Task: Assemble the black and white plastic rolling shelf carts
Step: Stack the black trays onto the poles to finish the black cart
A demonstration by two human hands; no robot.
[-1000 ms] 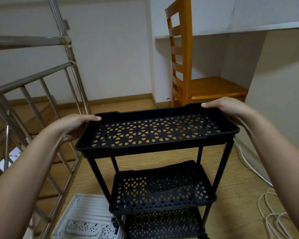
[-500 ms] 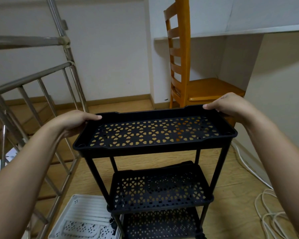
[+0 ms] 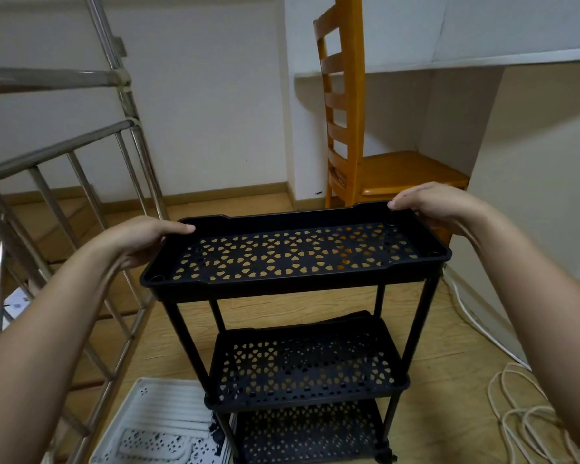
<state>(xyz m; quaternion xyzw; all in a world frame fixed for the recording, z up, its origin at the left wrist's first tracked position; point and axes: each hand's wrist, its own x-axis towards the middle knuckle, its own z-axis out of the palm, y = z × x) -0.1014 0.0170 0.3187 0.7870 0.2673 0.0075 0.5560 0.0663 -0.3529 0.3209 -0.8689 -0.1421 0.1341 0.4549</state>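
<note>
Hardly anything has moved since the earlier frames: both hands keep their hold on the black cart (image 3: 302, 329), which stands as it did, and only the view has shifted a little.

The left hand (image 3: 138, 239) grips the left end of the top tray (image 3: 295, 283), thumb laid along the rim at the far corner and the other fingers curled round the outer wall, mostly hidden. The right hand (image 3: 439, 205) grips the right end in the same way, one fingertip resting on the far rim and the rest wrapped below the edge.

That cart stands upright on the wooden floor (image 3: 432, 346), its top tray seated on four black posts above a middle shelf (image 3: 302, 393) and a bottom shelf (image 3: 308, 437). White shelf parts (image 3: 161, 413) lie flat on the floor just left of the cart's base. Behind the cart stands a wooden chair (image 3: 399, 172). To the cart's left runs a metal railing (image 3: 134, 135), and to its right lies a coiled white cable (image 3: 516, 413).
</note>
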